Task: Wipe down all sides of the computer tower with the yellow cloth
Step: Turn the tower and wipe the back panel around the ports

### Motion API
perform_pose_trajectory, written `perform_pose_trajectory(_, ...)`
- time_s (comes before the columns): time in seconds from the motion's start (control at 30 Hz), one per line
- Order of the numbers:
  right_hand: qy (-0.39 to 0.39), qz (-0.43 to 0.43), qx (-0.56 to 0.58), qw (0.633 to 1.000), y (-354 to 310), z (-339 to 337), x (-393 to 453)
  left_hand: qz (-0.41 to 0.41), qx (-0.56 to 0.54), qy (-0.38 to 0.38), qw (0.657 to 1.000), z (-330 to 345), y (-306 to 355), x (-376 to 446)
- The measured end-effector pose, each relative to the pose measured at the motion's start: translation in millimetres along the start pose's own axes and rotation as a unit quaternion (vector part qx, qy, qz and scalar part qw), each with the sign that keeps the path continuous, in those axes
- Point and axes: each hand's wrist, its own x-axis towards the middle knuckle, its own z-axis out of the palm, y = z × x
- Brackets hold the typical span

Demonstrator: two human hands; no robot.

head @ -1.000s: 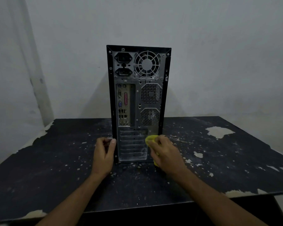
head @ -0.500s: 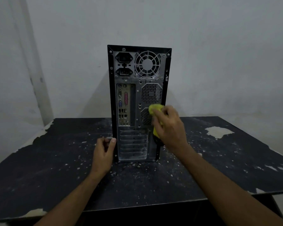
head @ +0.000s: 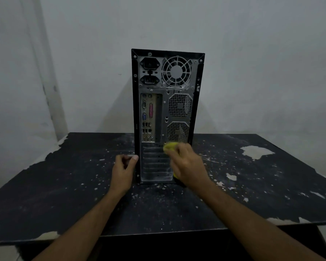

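Right hand (head: 186, 164), blurred, apparently gripping the yellow cloth (head: 170, 146) against the computer tower (head: 166, 113); left hand (head: 123, 169), fingers curled, should brace its edge firmly.

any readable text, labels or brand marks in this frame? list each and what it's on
None readable.
Computer tower rear panel: no brand or label shows; any marks by the ports are too small and dark to read.
Yellow cloth, in the right hand: no print visible.
Table: only chipped paint.

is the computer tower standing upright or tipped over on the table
Upright. The computer tower stands on its base on the table, rear panel facing the camera with its fan grille at the top and its edges near vertical.
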Motion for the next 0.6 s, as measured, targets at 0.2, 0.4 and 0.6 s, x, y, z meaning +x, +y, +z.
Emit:
perform_pose_trajectory(0.2,0.026,0.091,-0.001,0.996,-11.2,4.1,6.5,-0.001,-0.001,-0.014,1.000,1.0,2.5,1.6)
perform_pose_trajectory(0.4,-0.007,0.081,-0.005,0.997,-10.5,4.8,-23.3,0.001,-0.007,-0.010,1.000,0.6,2.3,-0.5)
perform_pose_trajectory(0.6,-0.015,0.107,-0.014,0.994,-10.6,-5.5,-1.5,-0.001,-0.001,-0.012,1.000,-0.1,-5.5,2.4)
